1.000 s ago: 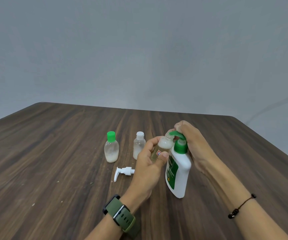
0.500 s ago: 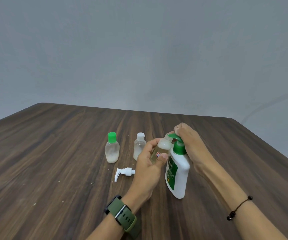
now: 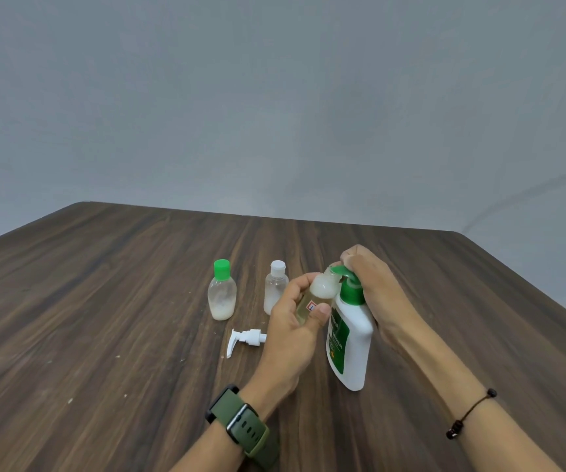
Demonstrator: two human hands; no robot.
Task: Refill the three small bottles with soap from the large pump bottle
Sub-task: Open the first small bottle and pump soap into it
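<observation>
Green-capped bottle, white-capped bottle, one held bottle, one pump bottle.

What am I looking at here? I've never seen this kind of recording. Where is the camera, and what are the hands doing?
No machine: a person's bare hands, filmed from a head-worn camera looking down at a wooden table. The left hand holds a small open bottle against the spout of the large pump bottle; the right hand presses on its green pump. Behind stand a green-capped bottle and a white-capped bottle. A loose white pump head lies on the table.
</observation>
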